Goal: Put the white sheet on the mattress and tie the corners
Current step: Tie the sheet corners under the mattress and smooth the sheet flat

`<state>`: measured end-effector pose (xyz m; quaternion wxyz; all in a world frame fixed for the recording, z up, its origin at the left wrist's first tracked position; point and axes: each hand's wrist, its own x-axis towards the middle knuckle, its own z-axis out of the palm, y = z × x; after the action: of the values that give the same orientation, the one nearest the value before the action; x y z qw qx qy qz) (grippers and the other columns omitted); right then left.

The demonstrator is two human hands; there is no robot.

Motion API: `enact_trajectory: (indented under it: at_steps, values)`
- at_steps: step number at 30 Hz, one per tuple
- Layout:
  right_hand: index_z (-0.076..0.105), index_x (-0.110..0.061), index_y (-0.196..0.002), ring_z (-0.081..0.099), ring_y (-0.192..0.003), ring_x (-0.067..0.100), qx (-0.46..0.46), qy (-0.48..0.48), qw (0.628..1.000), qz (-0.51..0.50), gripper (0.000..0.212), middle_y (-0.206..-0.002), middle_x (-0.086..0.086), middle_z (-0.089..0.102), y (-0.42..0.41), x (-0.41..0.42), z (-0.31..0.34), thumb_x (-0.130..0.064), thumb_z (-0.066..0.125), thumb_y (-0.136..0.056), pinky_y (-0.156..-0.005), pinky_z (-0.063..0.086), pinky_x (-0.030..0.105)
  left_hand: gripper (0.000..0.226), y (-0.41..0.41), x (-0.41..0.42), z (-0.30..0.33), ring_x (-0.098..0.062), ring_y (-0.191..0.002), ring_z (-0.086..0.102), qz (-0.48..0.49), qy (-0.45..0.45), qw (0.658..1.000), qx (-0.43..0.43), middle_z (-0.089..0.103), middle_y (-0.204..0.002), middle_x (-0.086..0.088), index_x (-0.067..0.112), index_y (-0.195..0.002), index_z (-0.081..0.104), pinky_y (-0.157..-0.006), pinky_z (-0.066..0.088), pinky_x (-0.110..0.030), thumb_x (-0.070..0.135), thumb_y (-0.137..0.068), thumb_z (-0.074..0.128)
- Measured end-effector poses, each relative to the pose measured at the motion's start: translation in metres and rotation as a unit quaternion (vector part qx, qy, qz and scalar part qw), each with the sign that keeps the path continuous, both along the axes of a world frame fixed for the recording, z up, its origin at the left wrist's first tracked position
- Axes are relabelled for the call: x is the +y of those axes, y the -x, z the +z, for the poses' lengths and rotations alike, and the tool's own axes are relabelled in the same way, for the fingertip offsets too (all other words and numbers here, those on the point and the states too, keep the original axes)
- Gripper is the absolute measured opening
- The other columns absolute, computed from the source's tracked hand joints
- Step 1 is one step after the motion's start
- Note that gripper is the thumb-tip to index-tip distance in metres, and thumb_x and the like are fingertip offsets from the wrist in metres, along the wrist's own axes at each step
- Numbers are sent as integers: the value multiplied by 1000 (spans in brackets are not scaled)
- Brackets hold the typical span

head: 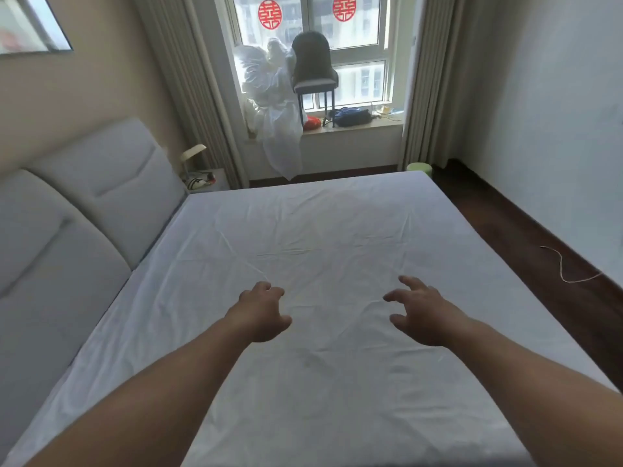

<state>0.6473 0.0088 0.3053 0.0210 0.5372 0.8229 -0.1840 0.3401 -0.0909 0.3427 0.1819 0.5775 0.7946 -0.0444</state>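
While we reached out over the bed, the white sheet (337, 237) already lay spread across the whole mattress, covering it from the near edge at the bottom of the frame to the far edge below the window. It sat fairly flat, with shallow creases running across the centre. We judged the spreading done; whether any corner had been tied we could not tell, since no knot showed and the near corners were out of frame.

Our left hand (261, 311), left of centre in the lower half, hung over the sheet with fingers loosely curled and nothing in them. Our right hand (421, 315), right of centre, had its fingers spread and bent like a claw, also holding nothing. Whether either hand touched the cloth we could not say.

Along the left side of the frame the padded grey headboard (101, 183) stood tight against the mattress, leaving little room there for tucking. The far right corner (423, 175) at centre right met a pale green bin (419, 168) just beyond it. On the right, a strip of dark wooden floor (526, 230) ran between bed and wall, with a thin cord (563, 267) lying on it that we thought could catch a foot. Beyond the far edge, a chair (313, 72) and a plastic-wrapped bundle (269, 96) stood at the window.
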Motion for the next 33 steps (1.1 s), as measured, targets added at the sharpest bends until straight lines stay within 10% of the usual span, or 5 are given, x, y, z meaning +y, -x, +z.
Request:
enact_trajectory:
  at_steps: [8,33]
  values:
    - [45,-41,-148,30,-148,33,-14,60,996,-63,57,-168,1,15,-219,76,-17,-49,60,-93,-118,34,50,75,-202,78,-28,-33,-151,25,-20,50,998,-26,18,-170,-1,28,-160,31,-120,33,-44,53,-96,61]
    - [34,-37,-155,42,-142,25,-29,140,989,25,64,-163,-2,27,-440,300,-101,-41,57,-95,-116,39,43,74,-432,283,-142,-31,-146,38,75,96,989,-84,29,-165,-4,23,-157,37,-117,38,-43,52,-94,62]
